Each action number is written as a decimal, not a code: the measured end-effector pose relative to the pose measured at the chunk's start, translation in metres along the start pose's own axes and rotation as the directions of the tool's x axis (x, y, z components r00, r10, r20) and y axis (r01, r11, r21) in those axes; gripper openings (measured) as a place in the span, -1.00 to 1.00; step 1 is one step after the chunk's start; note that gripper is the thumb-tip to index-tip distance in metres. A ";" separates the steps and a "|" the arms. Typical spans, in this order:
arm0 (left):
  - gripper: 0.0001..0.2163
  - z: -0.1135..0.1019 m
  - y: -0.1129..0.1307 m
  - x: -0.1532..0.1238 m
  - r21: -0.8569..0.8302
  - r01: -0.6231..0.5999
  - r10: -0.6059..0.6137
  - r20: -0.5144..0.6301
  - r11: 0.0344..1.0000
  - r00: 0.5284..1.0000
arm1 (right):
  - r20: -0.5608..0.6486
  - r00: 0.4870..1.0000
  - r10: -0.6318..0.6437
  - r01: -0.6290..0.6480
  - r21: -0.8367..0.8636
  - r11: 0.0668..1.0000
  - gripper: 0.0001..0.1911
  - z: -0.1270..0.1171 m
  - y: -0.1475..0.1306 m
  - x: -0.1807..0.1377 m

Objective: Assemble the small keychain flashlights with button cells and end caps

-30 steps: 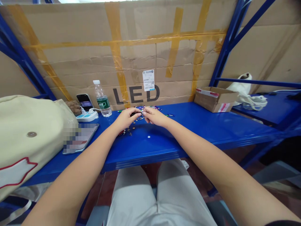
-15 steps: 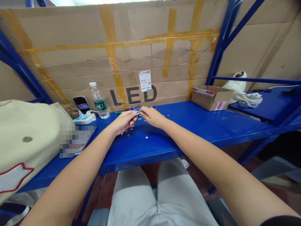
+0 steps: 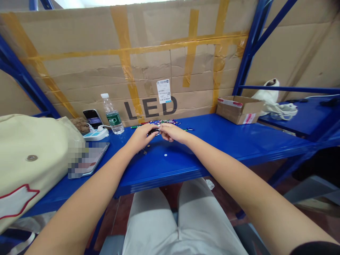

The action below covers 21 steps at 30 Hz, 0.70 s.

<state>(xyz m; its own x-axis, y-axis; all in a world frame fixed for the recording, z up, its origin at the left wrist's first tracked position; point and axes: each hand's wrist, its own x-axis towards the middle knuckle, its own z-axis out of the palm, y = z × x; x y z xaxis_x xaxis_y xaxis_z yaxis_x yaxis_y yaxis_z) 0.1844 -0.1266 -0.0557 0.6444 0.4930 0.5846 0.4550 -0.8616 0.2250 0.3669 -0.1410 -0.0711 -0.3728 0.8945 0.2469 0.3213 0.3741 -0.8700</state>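
Note:
My left hand and my right hand meet over the blue shelf, fingers pinched together on one small dark metal piece held between them. Behind the hands lies a heap of small coloured clips in blue, green and purple. A few small dark parts lie under my left hand, and a tiny white disc sits on the shelf in front.
A water bottle, a phone on a power strip and a tablet stand at left beside a large cream bag. An open cardboard box is at right. Taped cardboard forms the back wall.
Both hands have stayed together over the small parts; the fingers shifted slightly on the piece between them. The camera view moved a little.

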 end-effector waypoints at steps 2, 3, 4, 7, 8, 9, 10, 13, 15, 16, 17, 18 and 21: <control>-0.76 0.002 -0.002 0.000 -0.076 0.077 -0.078 -0.007 0.994 0.997 | -0.049 0.995 -0.089 0.080 -0.160 0.984 -0.73 -0.002 -0.001 -0.002; -0.74 0.003 -0.003 -0.001 -0.135 0.128 -0.129 0.006 0.983 0.992 | -0.060 0.985 -0.162 0.141 -0.267 0.953 -0.72 -0.003 -0.002 -0.003; -0.72 0.003 -0.004 -0.001 -0.198 0.182 -0.180 0.031 0.963 0.983 | -0.056 0.970 -0.238 0.201 -0.377 0.904 -0.71 -0.005 -0.003 -0.005; -0.63 0.005 -0.008 -0.003 -0.343 0.312 -0.284 0.132 0.886 0.950 | -0.010 0.937 -0.349 0.265 -0.632 0.728 -0.74 -0.009 -0.007 -0.011; -0.62 0.005 -0.009 -0.004 -0.364 0.332 -0.296 0.151 0.870 0.943 | -0.001 0.938 -0.347 0.254 -0.679 0.689 -0.74 -0.010 -0.007 -0.012; -0.61 0.005 -0.010 -0.004 -0.369 0.338 -0.300 0.158 0.866 0.941 | 0.001 0.941 -0.339 0.241 -0.706 0.666 -0.74 -0.009 -0.007 -0.012; -0.62 0.005 -0.010 -0.005 -0.361 0.331 -0.295 0.151 0.872 0.943 | -0.001 0.942 -0.335 0.235 -0.712 0.661 -0.74 -0.008 -0.007 -0.012; -0.67 0.002 -0.009 -0.005 -0.265 0.235 -0.230 0.051 0.935 0.972 | -0.041 0.937 -0.348 0.252 -0.611 0.751 -0.67 -0.001 -0.003 -0.007; -0.70 -0.002 -0.008 -0.005 -0.160 0.136 -0.140 -0.020 0.978 0.990 | -0.073 0.955 -0.286 0.228 -0.432 0.873 -0.61 0.004 0.000 -0.003; -0.70 -0.004 -0.008 -0.005 -0.110 0.083 -0.087 -0.031 0.991 0.996 | -0.065 0.973 -0.220 0.188 -0.321 0.928 -0.59 0.007 0.001 -0.002; -0.71 -0.006 -0.008 -0.006 -0.069 0.034 -0.035 -0.020 0.997 0.999 | -0.030 0.989 -0.142 0.133 -0.212 0.968 -0.58 0.010 0.001 -0.001; -0.71 -0.007 -0.009 -0.006 -0.040 -0.004 0.004 0.005 0.999 1.000 | 0.021 0.997 -0.071 0.073 -0.126 0.989 -0.57 0.012 0.001 0.000; -0.69 -0.009 -0.012 -0.005 -0.042 0.033 -0.030 0.052 0.999 0.998 | 0.080 0.997 -0.015 0.022 -0.093 0.995 -0.55 0.015 -0.001 0.001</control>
<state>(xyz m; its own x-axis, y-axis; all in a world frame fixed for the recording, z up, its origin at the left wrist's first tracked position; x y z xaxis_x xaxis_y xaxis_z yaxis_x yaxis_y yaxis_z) 0.1703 -0.1199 -0.0543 0.6614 0.5246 0.5360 0.4493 -0.8494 0.2768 0.3537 -0.1444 -0.0763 -0.4458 0.8664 0.2250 0.3925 0.4151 -0.8208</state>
